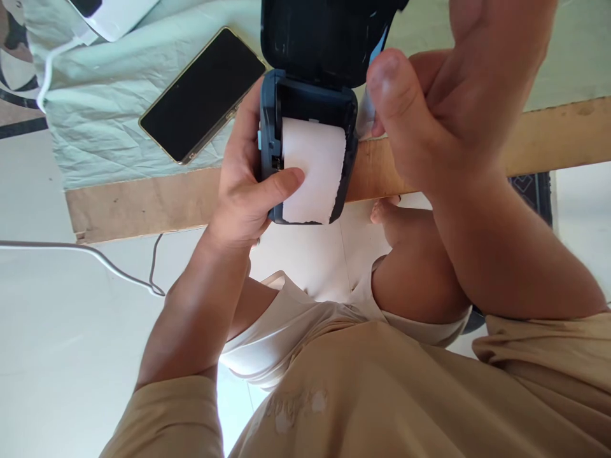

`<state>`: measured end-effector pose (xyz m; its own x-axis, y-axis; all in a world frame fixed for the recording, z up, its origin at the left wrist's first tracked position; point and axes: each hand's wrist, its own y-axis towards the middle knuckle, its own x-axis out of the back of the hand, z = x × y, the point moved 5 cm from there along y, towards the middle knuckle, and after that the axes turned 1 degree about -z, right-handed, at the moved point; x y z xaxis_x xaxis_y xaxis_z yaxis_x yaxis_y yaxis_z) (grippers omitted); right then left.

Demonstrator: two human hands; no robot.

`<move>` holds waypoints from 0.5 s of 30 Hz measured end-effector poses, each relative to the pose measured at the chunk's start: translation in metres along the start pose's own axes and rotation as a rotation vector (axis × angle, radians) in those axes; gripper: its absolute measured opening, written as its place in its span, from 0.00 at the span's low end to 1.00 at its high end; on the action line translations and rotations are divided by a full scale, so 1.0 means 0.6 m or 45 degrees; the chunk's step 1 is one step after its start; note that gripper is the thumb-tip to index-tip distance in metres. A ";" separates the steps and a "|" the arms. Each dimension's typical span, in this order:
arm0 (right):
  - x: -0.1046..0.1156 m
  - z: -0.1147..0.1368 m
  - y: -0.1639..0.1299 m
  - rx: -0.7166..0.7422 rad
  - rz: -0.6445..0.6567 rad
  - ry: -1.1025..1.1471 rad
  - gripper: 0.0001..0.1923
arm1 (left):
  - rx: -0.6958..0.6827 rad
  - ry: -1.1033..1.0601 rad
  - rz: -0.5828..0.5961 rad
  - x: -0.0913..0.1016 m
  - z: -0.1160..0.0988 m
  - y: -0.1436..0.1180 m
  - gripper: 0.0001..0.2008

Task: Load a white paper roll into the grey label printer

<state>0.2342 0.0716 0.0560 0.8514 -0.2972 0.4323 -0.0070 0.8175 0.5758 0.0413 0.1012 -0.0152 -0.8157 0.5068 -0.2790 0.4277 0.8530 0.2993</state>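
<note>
My left hand point(248, 178) wraps round a small dark portable printer point(351, 127) at the table's front edge, with the thumb resting on the white paper roll point(315, 152) inside. Its black lid point(319, 38) stands swung back, away from me. The torn edge of the paper lies near the printer's front. Just right of the printer is my right hand point(429, 121), thumb stretched toward the lid and fingers curled. A pale translucent piece point(366, 114) shows by those fingertips; whether they hold it is partly hidden.
A phone point(203, 95) with a dark screen lies left of the printer on the green cloth point(105, 127). At the upper left is a white device point(117, 16) with a white cable point(48, 70). The table's wooden edge point(143, 207) runs across; another cable point(95, 254) hangs below it.
</note>
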 end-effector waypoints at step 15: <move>-0.029 0.040 -0.009 0.335 0.466 -0.117 0.16 | -0.166 -0.117 -0.022 0.000 0.014 0.004 0.29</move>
<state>0.2069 0.0605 0.0618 0.7181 -0.0641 0.6929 -0.4417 0.7274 0.5251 0.0457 0.1041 -0.0220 -0.7809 0.5066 -0.3654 0.3549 0.8413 0.4078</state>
